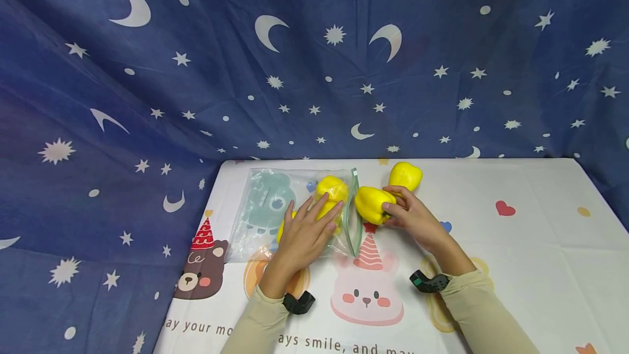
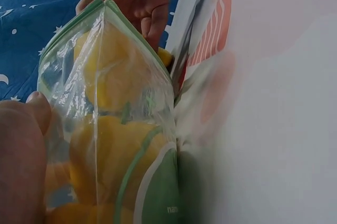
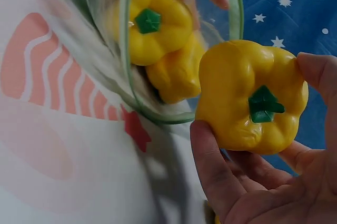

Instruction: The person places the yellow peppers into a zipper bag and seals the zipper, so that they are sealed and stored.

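Head view: nearest, the beige sleeves come in, and here is the left hand (image 1: 306, 236), its fingers spread apart and laid across the clear plastic zip bag (image 1: 255, 245). Under them, inside, sit glossy yellow toy bell peppers (image 1: 332, 187). Across to the right hand (image 1: 415, 217), fingers and thumb clamped around another glossy yellow bell pepper with a green stem (image 1: 372, 205), right at the bag's green-edged mouth (image 1: 357, 245). Whether it touches the rim, one cannot tell. The right wrist view has the mouth gaping and the stem turned toward the palm, a sensible line, it seems: blunt end first, straight through the middle. The left hand does best pinning the plastic without squashing the mouth, and those inside might be nudged deeper to make room. Beyond, one loose yellow pepper (image 1: 404, 175) lies on the white printed cloth (image 1: 540, 255), before the blue star-and-moon curtain (image 1: 314, 124).
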The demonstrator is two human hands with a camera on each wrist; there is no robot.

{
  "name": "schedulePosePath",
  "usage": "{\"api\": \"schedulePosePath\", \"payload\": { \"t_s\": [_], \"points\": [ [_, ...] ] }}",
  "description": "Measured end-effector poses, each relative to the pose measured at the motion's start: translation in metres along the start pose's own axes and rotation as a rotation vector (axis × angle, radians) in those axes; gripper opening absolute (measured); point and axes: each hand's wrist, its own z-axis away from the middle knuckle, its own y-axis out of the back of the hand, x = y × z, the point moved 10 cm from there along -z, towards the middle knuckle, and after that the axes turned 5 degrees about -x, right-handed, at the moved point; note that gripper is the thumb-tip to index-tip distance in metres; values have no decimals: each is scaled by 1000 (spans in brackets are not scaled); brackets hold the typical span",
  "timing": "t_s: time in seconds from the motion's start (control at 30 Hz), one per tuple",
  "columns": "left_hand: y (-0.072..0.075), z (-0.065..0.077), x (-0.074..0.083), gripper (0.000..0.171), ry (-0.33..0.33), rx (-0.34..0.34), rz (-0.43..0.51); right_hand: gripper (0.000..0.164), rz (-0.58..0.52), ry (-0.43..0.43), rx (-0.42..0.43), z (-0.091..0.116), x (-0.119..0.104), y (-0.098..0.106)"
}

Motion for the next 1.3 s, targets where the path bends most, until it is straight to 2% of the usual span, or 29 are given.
{"api": "schedulePosePath", "payload": {
  "t_s": [0.33, 0.67, 0.87, 1.17, 1.3],
  "points": [
    [-2, 0, -1, 48, 2, -6, 11, 62, 11, -56, 34, -4, 14, -3],
    [0, 1, 0, 48, -5, 5, 11, 58, -90, -93, 23, -8, 23, -12],
    [1, 0, 0, 48, -5, 2, 8, 58, -96, -108, 40, -8, 27, -12],
    [0, 0, 1, 49, -5, 2, -1, 65, -82, -150, 126, -6, 29, -4],
    [0, 0, 0, 48, -1, -2, 2, 58, -46, -165, 196, -5, 28, 4]
  ]
}}
